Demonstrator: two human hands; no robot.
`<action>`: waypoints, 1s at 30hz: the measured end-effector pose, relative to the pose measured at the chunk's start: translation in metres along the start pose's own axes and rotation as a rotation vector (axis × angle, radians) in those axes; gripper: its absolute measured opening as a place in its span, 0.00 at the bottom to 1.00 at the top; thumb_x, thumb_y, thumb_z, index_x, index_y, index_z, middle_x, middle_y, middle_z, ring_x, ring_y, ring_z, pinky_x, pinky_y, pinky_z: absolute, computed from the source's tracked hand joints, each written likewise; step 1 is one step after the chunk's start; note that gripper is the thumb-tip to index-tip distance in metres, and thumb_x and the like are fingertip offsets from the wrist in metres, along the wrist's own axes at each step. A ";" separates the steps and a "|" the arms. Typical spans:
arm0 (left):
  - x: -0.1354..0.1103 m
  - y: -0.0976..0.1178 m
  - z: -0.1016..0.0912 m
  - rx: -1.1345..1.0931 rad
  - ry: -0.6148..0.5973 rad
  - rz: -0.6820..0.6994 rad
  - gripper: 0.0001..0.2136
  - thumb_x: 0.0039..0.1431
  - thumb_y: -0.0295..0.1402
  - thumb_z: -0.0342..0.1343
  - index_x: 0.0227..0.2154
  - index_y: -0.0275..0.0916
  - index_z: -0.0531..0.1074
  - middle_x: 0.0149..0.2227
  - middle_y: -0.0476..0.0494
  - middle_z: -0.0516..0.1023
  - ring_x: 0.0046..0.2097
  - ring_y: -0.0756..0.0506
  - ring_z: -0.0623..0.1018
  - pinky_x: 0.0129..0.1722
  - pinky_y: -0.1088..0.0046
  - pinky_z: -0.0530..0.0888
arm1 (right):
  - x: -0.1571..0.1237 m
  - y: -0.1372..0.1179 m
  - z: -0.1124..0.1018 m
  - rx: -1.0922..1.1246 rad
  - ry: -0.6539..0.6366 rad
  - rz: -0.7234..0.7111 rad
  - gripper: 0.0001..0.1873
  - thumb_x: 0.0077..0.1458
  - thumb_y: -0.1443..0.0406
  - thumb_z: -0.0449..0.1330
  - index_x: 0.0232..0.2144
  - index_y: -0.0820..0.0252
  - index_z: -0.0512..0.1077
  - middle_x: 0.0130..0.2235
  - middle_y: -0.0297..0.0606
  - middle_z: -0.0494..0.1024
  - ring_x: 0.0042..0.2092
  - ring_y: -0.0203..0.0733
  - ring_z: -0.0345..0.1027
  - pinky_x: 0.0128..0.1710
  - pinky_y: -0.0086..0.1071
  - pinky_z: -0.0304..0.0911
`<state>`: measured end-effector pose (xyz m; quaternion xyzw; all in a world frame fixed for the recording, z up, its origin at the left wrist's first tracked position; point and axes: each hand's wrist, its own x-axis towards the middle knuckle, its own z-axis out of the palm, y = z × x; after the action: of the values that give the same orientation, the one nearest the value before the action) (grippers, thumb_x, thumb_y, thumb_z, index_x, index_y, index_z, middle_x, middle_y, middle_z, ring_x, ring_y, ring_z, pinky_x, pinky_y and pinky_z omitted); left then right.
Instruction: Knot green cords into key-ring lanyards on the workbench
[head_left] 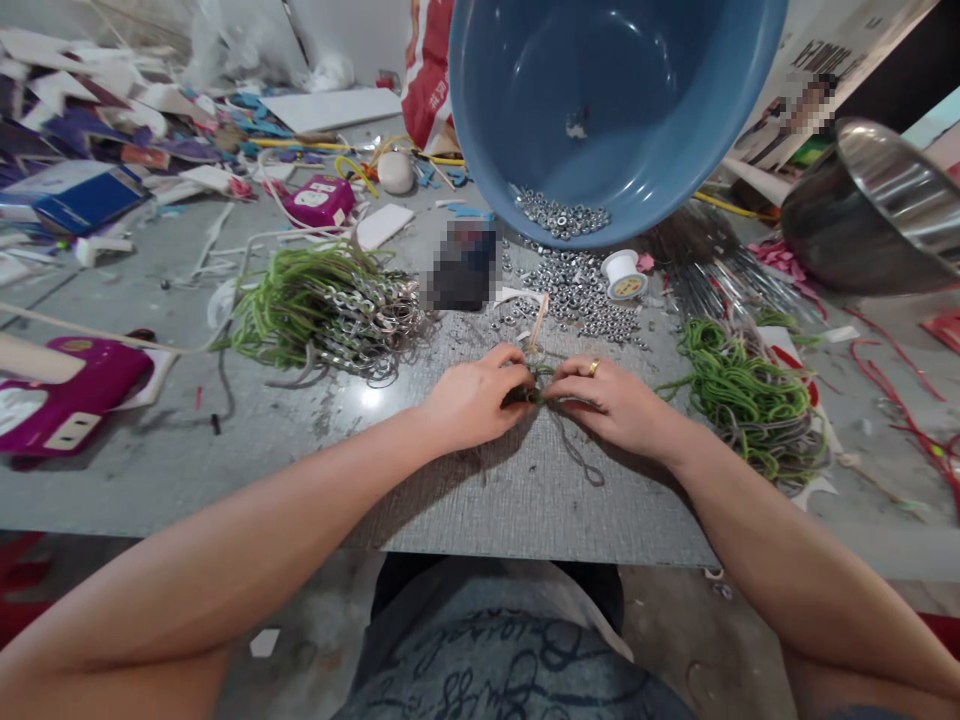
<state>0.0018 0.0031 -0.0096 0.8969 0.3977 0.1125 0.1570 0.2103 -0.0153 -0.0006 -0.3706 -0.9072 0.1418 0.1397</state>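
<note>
Both hands meet at the middle of the grey table, fingers pinched on a green and grey cord (568, 446) whose looped end trails toward me on the tabletop. My left hand (480, 395) is closed on the cord from the left. My right hand (611, 400), with a ring on one finger, grips it from the right. The exact spot between the fingertips is partly hidden. To the right lies a heap of green and grey cords (750, 400). On the left, a bundle of green cords (300, 305) has metal nuts strung at its right end.
A blue basin (637, 110) tilts toward me, with loose metal nuts (577, 290) spilling below it. Beside them stands a white thread spool (624, 275). A steel bowl (847, 215) is at far right; purple power sockets (82, 390) and scraps crowd the left.
</note>
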 end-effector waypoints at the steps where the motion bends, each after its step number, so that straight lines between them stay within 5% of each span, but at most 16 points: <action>1: 0.000 0.000 0.000 -0.008 -0.001 0.002 0.10 0.54 0.34 0.51 0.39 0.40 0.71 0.47 0.43 0.68 0.38 0.46 0.76 0.34 0.71 0.71 | -0.001 -0.002 -0.004 0.032 -0.058 -0.027 0.11 0.57 0.68 0.51 0.39 0.58 0.73 0.39 0.42 0.72 0.40 0.40 0.66 0.41 0.35 0.62; 5: 0.000 -0.003 0.002 -0.017 -0.010 0.011 0.10 0.54 0.34 0.51 0.39 0.41 0.71 0.48 0.44 0.67 0.39 0.46 0.76 0.37 0.70 0.71 | -0.004 -0.008 -0.013 0.066 -0.260 -0.069 0.09 0.57 0.68 0.53 0.35 0.56 0.73 0.38 0.39 0.72 0.38 0.38 0.65 0.38 0.33 0.61; 9: 0.001 -0.003 0.004 -0.007 -0.009 -0.011 0.09 0.56 0.34 0.50 0.38 0.41 0.71 0.48 0.44 0.68 0.39 0.46 0.76 0.38 0.69 0.71 | -0.003 -0.012 -0.006 0.012 -0.296 -0.008 0.06 0.54 0.67 0.56 0.28 0.60 0.72 0.34 0.39 0.71 0.34 0.38 0.65 0.34 0.32 0.61; 12: 0.001 -0.002 0.004 -0.006 -0.015 -0.023 0.09 0.56 0.34 0.50 0.36 0.40 0.72 0.47 0.44 0.68 0.38 0.46 0.76 0.37 0.69 0.71 | -0.001 -0.015 0.003 0.071 -0.173 0.017 0.07 0.56 0.67 0.53 0.28 0.61 0.69 0.33 0.39 0.70 0.33 0.37 0.65 0.33 0.32 0.61; 18: 0.002 -0.001 0.001 0.009 -0.035 -0.033 0.10 0.54 0.36 0.50 0.36 0.39 0.71 0.49 0.44 0.69 0.34 0.48 0.76 0.30 0.73 0.69 | 0.004 -0.016 0.023 0.383 0.366 0.297 0.07 0.57 0.63 0.52 0.30 0.59 0.67 0.26 0.32 0.71 0.26 0.33 0.63 0.27 0.27 0.59; 21: 0.003 -0.001 0.001 -0.002 -0.042 -0.041 0.10 0.54 0.38 0.50 0.35 0.38 0.71 0.49 0.44 0.69 0.34 0.48 0.76 0.30 0.73 0.69 | 0.008 -0.013 0.030 0.340 0.391 0.357 0.06 0.55 0.63 0.54 0.30 0.59 0.69 0.26 0.32 0.72 0.25 0.32 0.63 0.26 0.26 0.57; 30: 0.002 -0.002 0.001 -0.083 0.007 -0.033 0.07 0.53 0.34 0.52 0.32 0.39 0.71 0.48 0.46 0.69 0.38 0.47 0.76 0.36 0.70 0.70 | 0.010 -0.014 0.030 -0.063 0.184 0.258 0.11 0.57 0.67 0.50 0.34 0.58 0.72 0.36 0.38 0.75 0.38 0.40 0.69 0.32 0.30 0.59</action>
<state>0.0017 0.0057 -0.0114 0.8826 0.4081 0.1292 0.1945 0.1840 -0.0226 -0.0213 -0.4996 -0.8395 0.0954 0.1912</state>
